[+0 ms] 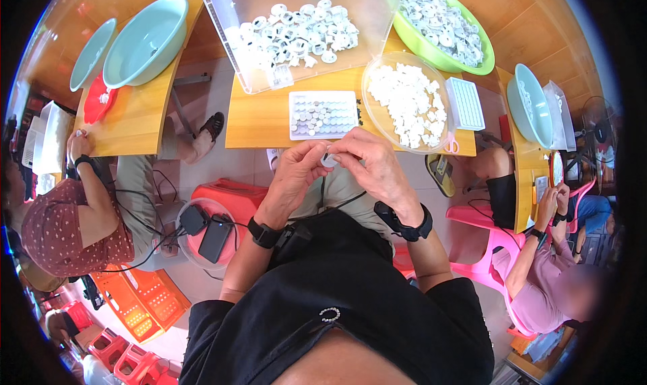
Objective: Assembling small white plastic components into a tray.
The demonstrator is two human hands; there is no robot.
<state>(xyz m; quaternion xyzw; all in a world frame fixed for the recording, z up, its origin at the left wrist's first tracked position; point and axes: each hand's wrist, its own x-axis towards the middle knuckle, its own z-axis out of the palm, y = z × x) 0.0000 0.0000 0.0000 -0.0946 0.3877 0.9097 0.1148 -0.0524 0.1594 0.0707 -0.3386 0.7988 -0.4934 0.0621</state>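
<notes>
Wooden counter (pixel 259 123) with clear bin (pixel 372 14) cut off at far side; nearer, between 2 hands (pixel 298 166) (pixel 374 159) pinched closed, 1 small whitish piece (pixel 329 160), partly hidden, detail unclear.

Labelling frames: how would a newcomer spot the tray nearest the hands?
On the middle wooden table, find the clear bin. Between it and the left hand lies a white ridged tray, recognisable by small greyish discs scattered in it, unlike the gridded tray further right.
</notes>
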